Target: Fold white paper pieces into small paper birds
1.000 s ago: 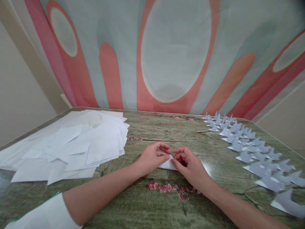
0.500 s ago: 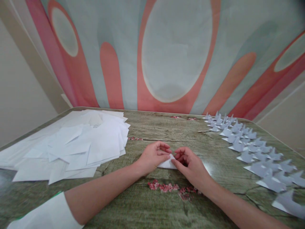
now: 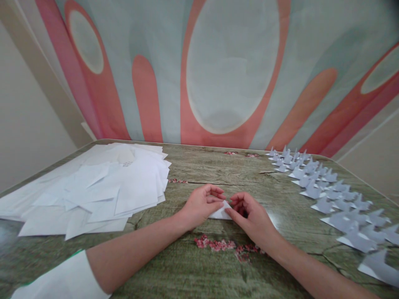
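Note:
Between my two hands, low over the middle of the table, is a small folded piece of white paper (image 3: 220,213), roughly triangular with its point upward. My left hand (image 3: 202,206) grips its left side, thumb on the near face and fingers curled behind. On the other side my right hand (image 3: 249,214) pinches the paper's upper right edge with thumb and bent fingers. The fingertips of both hands come close together near the tip. Part of the paper is hidden behind the right thumb.
A loose heap of white paper sheets (image 3: 137,182) covers the left of the wood-patterned table (image 3: 199,166). Along the right edge stand rows of folded white paper birds (image 3: 322,205). Behind the table hangs a coral and grey patterned backdrop (image 3: 170,83).
Both hands keep nearly the same hold on the folded paper. The whole view has shifted very slightly.

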`<state>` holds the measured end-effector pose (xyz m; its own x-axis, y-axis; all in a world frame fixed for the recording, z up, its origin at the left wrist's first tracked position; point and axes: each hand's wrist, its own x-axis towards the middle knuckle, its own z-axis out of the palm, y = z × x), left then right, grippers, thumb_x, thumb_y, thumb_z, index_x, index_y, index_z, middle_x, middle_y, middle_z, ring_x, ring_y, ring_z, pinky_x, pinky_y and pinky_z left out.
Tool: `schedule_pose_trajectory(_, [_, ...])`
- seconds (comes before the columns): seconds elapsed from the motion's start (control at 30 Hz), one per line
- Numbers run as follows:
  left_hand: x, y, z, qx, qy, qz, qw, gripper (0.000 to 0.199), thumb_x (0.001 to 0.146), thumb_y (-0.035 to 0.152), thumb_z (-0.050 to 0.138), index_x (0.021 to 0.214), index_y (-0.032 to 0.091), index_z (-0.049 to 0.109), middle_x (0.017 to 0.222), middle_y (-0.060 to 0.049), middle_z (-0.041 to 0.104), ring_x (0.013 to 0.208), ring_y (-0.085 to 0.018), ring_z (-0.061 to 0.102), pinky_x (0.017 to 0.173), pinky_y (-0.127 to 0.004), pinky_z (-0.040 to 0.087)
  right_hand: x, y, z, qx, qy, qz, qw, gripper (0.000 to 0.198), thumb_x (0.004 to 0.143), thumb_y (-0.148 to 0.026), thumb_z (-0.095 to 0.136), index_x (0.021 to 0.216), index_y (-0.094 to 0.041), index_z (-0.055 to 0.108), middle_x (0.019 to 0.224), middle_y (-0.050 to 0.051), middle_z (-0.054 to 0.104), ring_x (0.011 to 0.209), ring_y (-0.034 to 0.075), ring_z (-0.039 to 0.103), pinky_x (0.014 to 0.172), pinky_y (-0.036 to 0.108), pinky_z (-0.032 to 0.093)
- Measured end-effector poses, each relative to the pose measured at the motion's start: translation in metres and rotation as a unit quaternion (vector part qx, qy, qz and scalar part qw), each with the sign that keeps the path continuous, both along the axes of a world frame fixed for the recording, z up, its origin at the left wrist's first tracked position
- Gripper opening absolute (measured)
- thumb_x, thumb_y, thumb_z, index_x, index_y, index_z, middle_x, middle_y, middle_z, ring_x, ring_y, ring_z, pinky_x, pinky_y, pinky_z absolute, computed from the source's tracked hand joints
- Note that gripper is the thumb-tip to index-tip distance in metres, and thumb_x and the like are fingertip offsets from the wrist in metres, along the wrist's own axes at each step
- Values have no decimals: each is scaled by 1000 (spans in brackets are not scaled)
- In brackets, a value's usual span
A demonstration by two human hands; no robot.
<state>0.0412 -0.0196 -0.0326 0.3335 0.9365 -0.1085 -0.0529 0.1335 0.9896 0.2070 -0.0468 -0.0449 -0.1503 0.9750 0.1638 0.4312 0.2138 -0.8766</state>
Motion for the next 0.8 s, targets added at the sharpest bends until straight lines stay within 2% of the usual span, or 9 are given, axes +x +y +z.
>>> schedule_pose_trajectory(0.13, [-1,0,-1,11,-2,-3,1000,32,66,12,67,93,12,50,92,-8,63,74,-12,62,67,-23,46,1,-1,4,18,-31,-1,999,16,78,-33,55,86,-19,52,70,-1,54,59,12,49,53,25,40])
schedule_pose_trajectory(0.33, [-1,1,-5,29,-6,3,1000,31,68,14,66,95,13,50,93,-7,62,75,-11,62,67,-22,46,1,-1,5,16,-24,-2,1000,17,85,-34,46,82,-19,54,72,0,55,64,13,50,57,25,38])
schedule_pose_trajectory(0.53, [-1,1,-3,35,-6,15,999,30,68,14,65,94,13,51,91,-7,63,75,-11,62,68,-23,46,2,1,7,53,-57,10,997,21,86,-31,45,74,-18,55,70,0,52,65,14,48,60,25,36])
schedule_pose_trajectory(0.8, [-2,1,-8,44,-5,5,999,31,69,16,66,95,13,50,93,-7,63,77,-12,62,72,-25,46,4,2,9,39,-55,28,997,20,84,-30,47,72,-18,58,70,0,54,66,14,49,60,25,37])
